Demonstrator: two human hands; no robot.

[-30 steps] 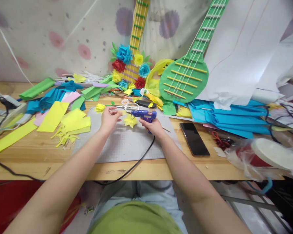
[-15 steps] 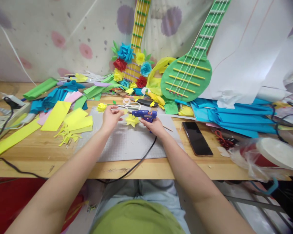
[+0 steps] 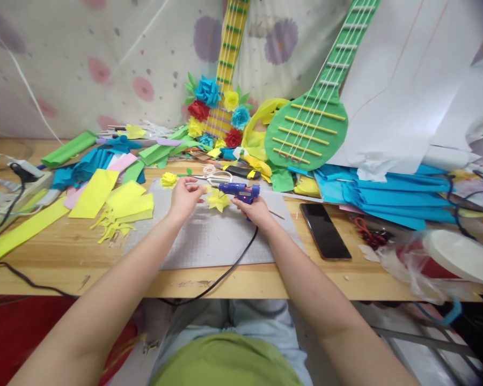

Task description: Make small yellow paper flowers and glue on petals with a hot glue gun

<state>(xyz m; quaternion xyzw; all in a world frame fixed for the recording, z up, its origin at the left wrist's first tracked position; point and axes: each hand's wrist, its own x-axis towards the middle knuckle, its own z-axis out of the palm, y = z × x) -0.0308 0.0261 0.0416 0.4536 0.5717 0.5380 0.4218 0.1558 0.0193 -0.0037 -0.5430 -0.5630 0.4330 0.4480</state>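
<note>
My right hand (image 3: 254,208) grips a blue glue gun (image 3: 239,190), its nozzle pointing left and its black cord (image 3: 225,271) trailing off the table's front edge. My left hand (image 3: 185,195) is closed in a pinch on a small yellow paper piece (image 3: 204,187) just in front of the nozzle. A yellow paper flower (image 3: 218,200) lies on the grey mat (image 3: 209,236) between the two hands. A second small yellow flower (image 3: 169,179) rests at the mat's far left corner, and scissors (image 3: 214,176) lie just behind the glue gun.
Yellow, green, blue and pink paper sheets (image 3: 104,187) cover the table's left half. A black phone (image 3: 325,230) lies right of the mat. Two cardboard guitars (image 3: 306,128) lean on the wall with paper flowers (image 3: 209,107). Blue paper (image 3: 386,195) and a plastic bag (image 3: 426,257) fill the right side; a power strip (image 3: 12,182) sits far left.
Both hands stay almost in place with the glue gun and the yellow piece. The view has shifted slightly; nothing was picked up or let go.
</note>
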